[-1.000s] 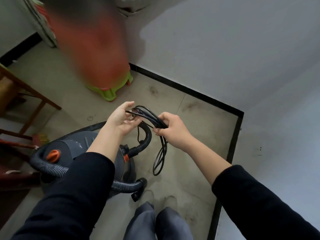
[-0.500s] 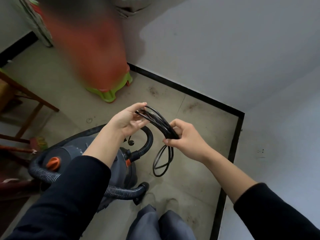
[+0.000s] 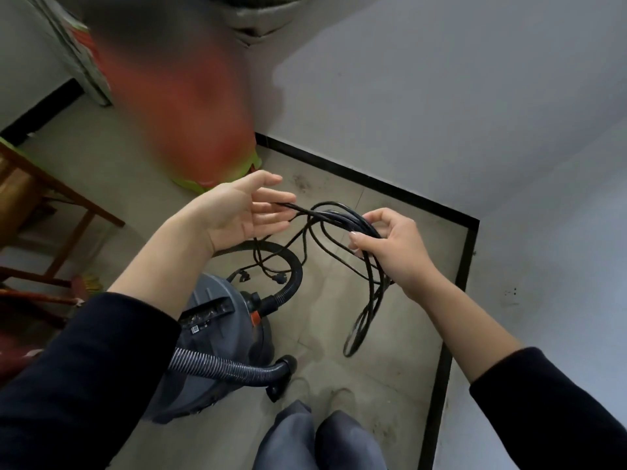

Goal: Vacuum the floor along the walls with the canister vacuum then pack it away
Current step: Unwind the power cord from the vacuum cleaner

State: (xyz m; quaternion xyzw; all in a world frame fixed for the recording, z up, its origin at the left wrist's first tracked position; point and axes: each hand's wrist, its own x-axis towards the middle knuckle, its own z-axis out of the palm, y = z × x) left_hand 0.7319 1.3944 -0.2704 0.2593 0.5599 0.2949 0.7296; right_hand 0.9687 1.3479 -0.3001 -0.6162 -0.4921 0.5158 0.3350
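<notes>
My right hand (image 3: 395, 247) grips a bundle of loops of the black power cord (image 3: 339, 220), and the loops hang down toward the floor. My left hand (image 3: 244, 212) is spread with its fingers straight, and one strand of the cord lies across the fingertips. Below my left forearm stands the grey canister vacuum (image 3: 220, 320) on the floor. Its ribbed hose (image 3: 220, 366) curls round its front, and a black curved tube rises from its top. The cord's plug end dangles above the vacuum.
A blurred orange shape on a green stool (image 3: 203, 184) stands by the wall ahead. A wooden chair frame (image 3: 51, 212) is at the left. White walls with black skirting (image 3: 373, 184) form a corner at the right. My legs show at the bottom.
My left hand has let go of the cord loops and spread its fingers. The right hand has moved right, and the bundle hangs looser and longer.
</notes>
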